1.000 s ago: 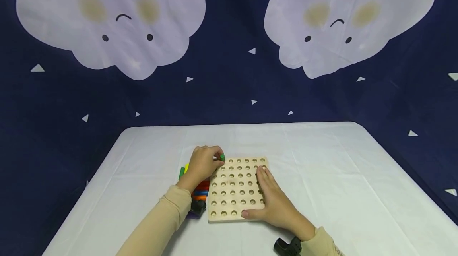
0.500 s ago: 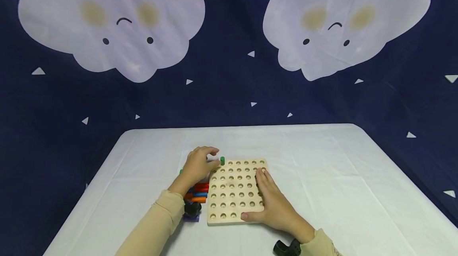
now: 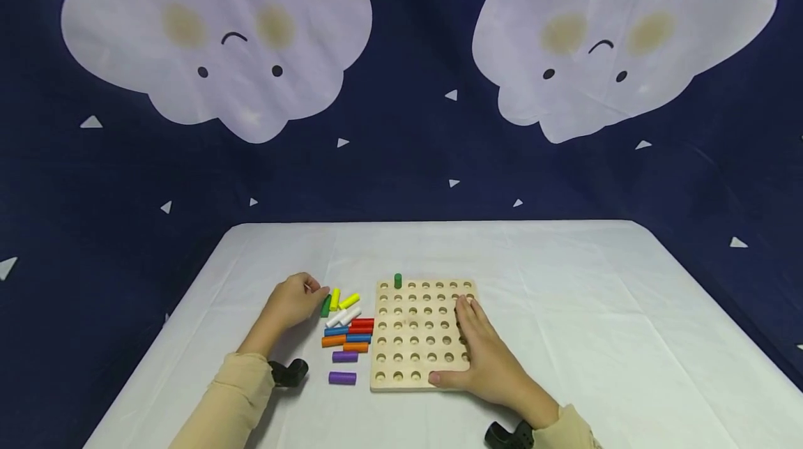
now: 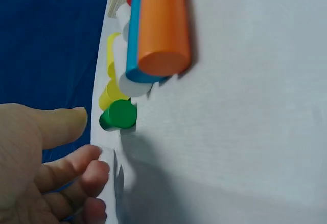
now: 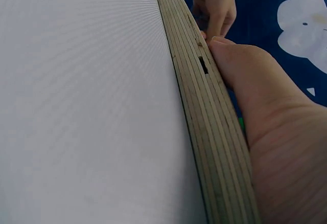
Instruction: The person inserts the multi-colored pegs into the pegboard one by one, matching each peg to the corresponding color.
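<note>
A square wooden pegboard (image 3: 401,387) with rows of round holes lies on the white table. One green peg (image 3: 398,281) stands upright in its far row, near the left corner. My right hand (image 3: 492,355) rests on the board's right side, fingers straight along it and the thumb on the front part. My left hand (image 3: 295,302) is left of the board, beside a loose green peg (image 3: 325,306). In the left wrist view its thumb and fingers are apart, with a gap before the green peg (image 4: 121,114), and nothing is held.
Loose pegs lie between the left hand and the board: yellow (image 3: 349,301), white (image 3: 343,317), red (image 3: 361,323), blue (image 3: 337,331), orange (image 3: 334,341) and purple (image 3: 342,378). A dark blue curtain (image 3: 401,177) with clouds hangs behind the table.
My left hand let go of the green peg, now upright in the far row, and moved left to the loose pegs. My right hand stays on the pegboard.
</note>
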The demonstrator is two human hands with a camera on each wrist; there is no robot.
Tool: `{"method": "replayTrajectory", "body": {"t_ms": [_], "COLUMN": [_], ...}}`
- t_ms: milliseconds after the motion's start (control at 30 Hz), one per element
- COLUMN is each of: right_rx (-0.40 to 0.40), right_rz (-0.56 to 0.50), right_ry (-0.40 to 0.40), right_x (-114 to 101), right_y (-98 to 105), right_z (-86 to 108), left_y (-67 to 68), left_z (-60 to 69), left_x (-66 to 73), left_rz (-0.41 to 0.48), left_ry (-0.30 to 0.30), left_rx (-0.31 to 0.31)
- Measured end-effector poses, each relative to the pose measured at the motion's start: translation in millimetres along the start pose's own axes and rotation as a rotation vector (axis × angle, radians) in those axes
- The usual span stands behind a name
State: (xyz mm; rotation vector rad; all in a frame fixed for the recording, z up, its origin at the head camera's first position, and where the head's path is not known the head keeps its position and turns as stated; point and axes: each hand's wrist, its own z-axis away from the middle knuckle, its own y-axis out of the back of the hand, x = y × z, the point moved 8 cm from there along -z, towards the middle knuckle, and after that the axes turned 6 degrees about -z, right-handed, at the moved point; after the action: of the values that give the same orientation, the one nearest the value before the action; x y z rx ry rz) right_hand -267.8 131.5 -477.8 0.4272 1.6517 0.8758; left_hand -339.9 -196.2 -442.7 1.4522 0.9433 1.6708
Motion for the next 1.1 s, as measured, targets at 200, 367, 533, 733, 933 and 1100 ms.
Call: {"method": "replayTrajectory", "body": {"t_ms": [200, 367, 533, 733, 933, 1100], "right_rx": [0.009, 0.006, 0.005, 0.005, 0.004, 0.002], "right_rz": [-0.010, -0.017, -0.023, -0.028, -0.021, -0.018], "right_ry": [0.006, 0.011, 0.020, 0.029, 0.026, 0.020], "right_x": [0, -2, -3, -5, -3, -1], "right_y": [0, 1, 2, 2, 2, 0], "right_z": [0.8, 1.4, 1.8, 1.8, 1.2, 0.5], "left_y": [-6.1, -5.6, -5.2, -4.2, -4.2, -3.4], "left_z": [4.6, 8.2, 10.3, 12.4, 12.3, 11.4], "left_x": [3.3, 11.2, 14.4, 14.7, 15.1, 13.7], "left_rz": [-0.049, -0.099, -0.133, -0.166, -0.150, -0.103], "left_ry": [-0.027, -0.047, -0.039, -0.025, -0.037, -0.065], "left_rx": [-0.033, -0.017, -0.003, 0.009, 0.013, 0.035]}}
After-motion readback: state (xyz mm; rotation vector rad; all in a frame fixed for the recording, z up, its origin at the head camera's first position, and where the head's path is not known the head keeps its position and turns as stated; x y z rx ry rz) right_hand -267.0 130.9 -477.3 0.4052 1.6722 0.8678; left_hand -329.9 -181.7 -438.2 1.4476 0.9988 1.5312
